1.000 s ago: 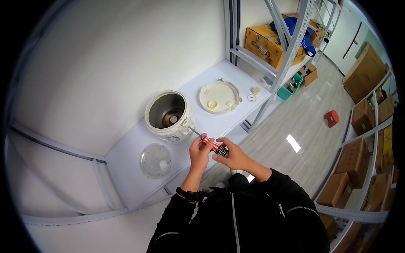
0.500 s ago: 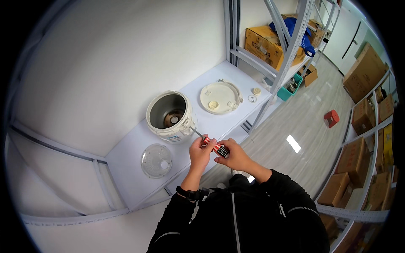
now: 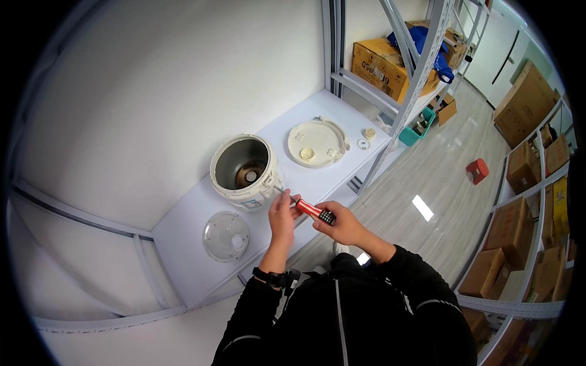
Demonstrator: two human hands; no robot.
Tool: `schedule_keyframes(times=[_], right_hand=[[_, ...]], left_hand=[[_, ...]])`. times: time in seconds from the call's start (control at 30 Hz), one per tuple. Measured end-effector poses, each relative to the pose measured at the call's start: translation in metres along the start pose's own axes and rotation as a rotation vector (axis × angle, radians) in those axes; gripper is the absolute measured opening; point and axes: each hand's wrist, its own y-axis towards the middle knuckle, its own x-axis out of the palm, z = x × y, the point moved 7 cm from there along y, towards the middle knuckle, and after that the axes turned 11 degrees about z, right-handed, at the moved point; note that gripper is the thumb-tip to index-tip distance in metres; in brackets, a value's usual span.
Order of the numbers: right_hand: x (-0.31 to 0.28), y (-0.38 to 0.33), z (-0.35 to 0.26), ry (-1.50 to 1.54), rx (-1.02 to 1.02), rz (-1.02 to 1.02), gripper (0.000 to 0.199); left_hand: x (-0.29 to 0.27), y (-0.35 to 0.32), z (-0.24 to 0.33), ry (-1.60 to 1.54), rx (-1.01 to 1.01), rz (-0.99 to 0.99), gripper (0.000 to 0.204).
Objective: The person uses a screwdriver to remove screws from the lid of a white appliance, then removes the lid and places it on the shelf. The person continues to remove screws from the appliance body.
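Note:
My right hand grips the red-and-white striped handle of a screwdriver by its black dotted end. The fingers of my left hand are closed around the front of the screwdriver, near its metal shaft. The shaft points at the side of a cream rice cooker body; whether the tip sits in a screw is too small to tell. Inside the open body are grey walls and a brown-stained base. To its right lies a round cream lid. On the left rests a clear, perforated round plate.
A small cream cap and a white ring lie at the right end of the white shelf. A metal upright rises there. Beyond stand a yellow carton, a teal basket and a red stool.
My left hand has shifted from the screwdriver's handle forward toward its shaft. My right hand has slid slightly right at the handle's end, so more of the striped handle shows.

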Motion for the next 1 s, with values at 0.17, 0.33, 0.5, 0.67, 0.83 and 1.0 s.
schedule_keyframes(times=[0.17,0.33,0.5,0.67,0.83,1.0], right_hand=[[-0.002,0.0,-0.005,-0.09,-0.099,0.015,0.055],[-0.005,0.001,-0.01,-0.11,-0.154,0.027,0.056],[-0.009,0.001,-0.014,-0.112,-0.174,0.01,0.056],[-0.017,-0.001,-0.014,-0.124,-0.172,-0.007,0.058],[-0.03,0.001,-0.014,-0.15,-0.203,-0.052,0.054],[-0.051,0.006,-0.015,-0.216,-0.212,-0.036,0.05]], left_hand=[[-0.014,0.024,0.01,0.007,0.01,0.116,0.044],[-0.012,0.03,0.01,0.026,-0.006,0.126,0.04],[-0.013,0.032,0.005,-0.078,-0.064,0.145,0.037],[-0.012,0.031,0.003,-0.091,-0.092,0.14,0.037],[-0.009,0.028,-0.001,-0.007,-0.053,0.11,0.033],[0.003,0.025,-0.009,0.05,-0.023,0.076,0.026]])
